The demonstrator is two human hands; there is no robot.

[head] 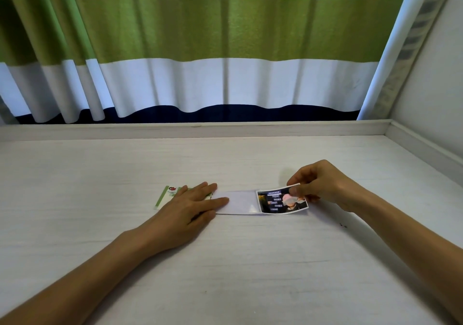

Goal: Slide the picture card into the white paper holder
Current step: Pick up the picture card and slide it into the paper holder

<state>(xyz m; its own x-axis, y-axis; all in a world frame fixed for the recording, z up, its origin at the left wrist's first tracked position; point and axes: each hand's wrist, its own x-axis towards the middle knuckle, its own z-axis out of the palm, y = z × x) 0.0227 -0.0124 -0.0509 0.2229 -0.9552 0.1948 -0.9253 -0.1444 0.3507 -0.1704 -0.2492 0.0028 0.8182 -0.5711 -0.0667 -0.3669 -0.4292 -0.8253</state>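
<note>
The white paper holder point(240, 202) lies flat on the pale wooden table, near its middle. My left hand point(190, 205) rests flat on the holder's left end, fingers spread and pressing it down. My right hand point(318, 184) pinches the picture card point(276, 200), a dark photo with a white border, by its upper right edge. The card's left edge meets the holder's right end, and the card is slightly tilted and curled. Whether its edge is inside the holder cannot be told.
A green and white card point(166, 195) lies partly under my left hand. A raised rim point(200, 130) runs along the table's far and right sides. A green, white and navy striped curtain point(225, 49) hangs behind.
</note>
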